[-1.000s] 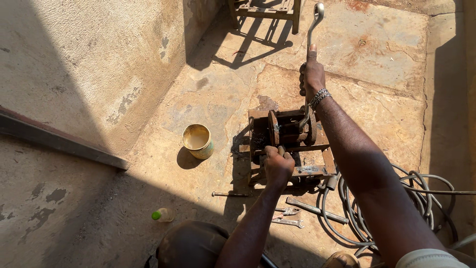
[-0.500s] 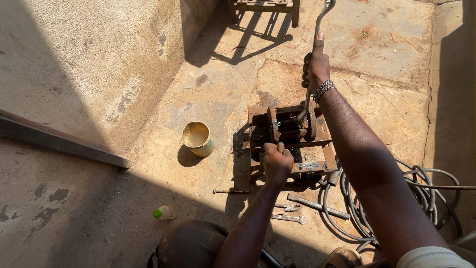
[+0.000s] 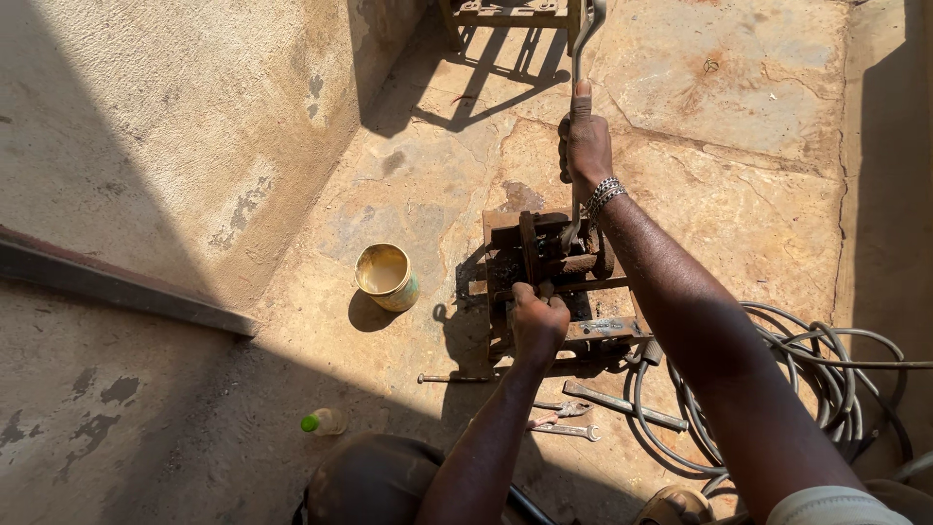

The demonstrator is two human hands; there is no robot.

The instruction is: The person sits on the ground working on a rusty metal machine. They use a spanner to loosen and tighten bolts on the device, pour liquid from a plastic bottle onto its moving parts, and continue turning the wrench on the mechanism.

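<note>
Lowered slightly, right hand (image 3: 586, 146) grips the lever (image 3: 581, 44); left hand (image 3: 537, 324) clenches stock in the bending machine (image 3: 554, 282), mid-stroke; steady pull needed.

The right arm is stretched forward and the right hand (image 3: 586, 146) is clenched in a fist, thumb laid straight up, a bracelet worn at the wrist; the left arm is reached down, the left hand (image 3: 538, 323) curled tight, knuckles upward.

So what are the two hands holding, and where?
Right hand grips the long metal lever partway up. Left hand clasps a small part on the rusty machine.
</note>
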